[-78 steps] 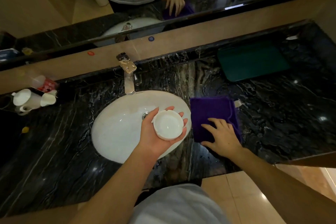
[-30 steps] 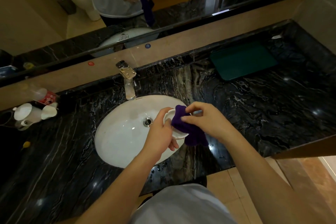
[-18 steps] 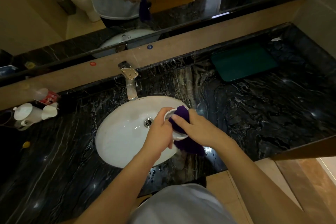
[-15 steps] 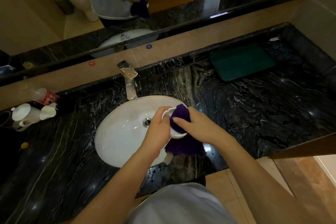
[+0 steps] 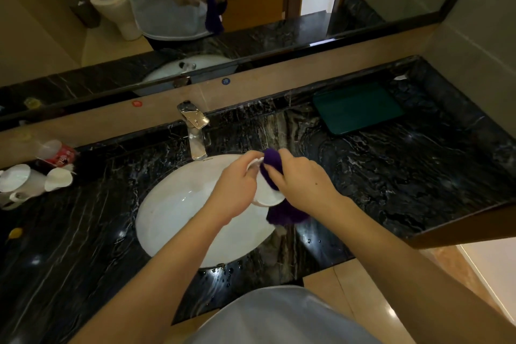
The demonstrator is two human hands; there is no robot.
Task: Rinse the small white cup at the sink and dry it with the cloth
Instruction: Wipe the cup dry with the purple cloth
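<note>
My left hand point(image 5: 236, 190) grips the small white cup point(image 5: 266, 195) above the right side of the oval white sink point(image 5: 173, 215). The cup is tilted, its base toward me. My right hand point(image 5: 303, 183) presses the purple cloth point(image 5: 272, 165) against the cup's upper side, and the cloth's loose end point(image 5: 286, 213) hangs below the cup. Most of the cup is hidden by my fingers and the cloth. The chrome tap point(image 5: 195, 128) stands behind the sink with no water running.
A dark green tray point(image 5: 357, 107) lies at the back right of the black marble counter point(image 5: 405, 176). White mugs point(image 5: 19, 184) and a red-labelled plastic cup point(image 5: 60, 155) crowd the far left. A mirror point(image 5: 195, 8) runs along the back wall. Water drops sit near the counter's front edge.
My right hand lifted the purple cloth off the counter and brought it to the cup. The cup has been tilted and the cloth rubbed over it, shifting slightly toward the tap.
</note>
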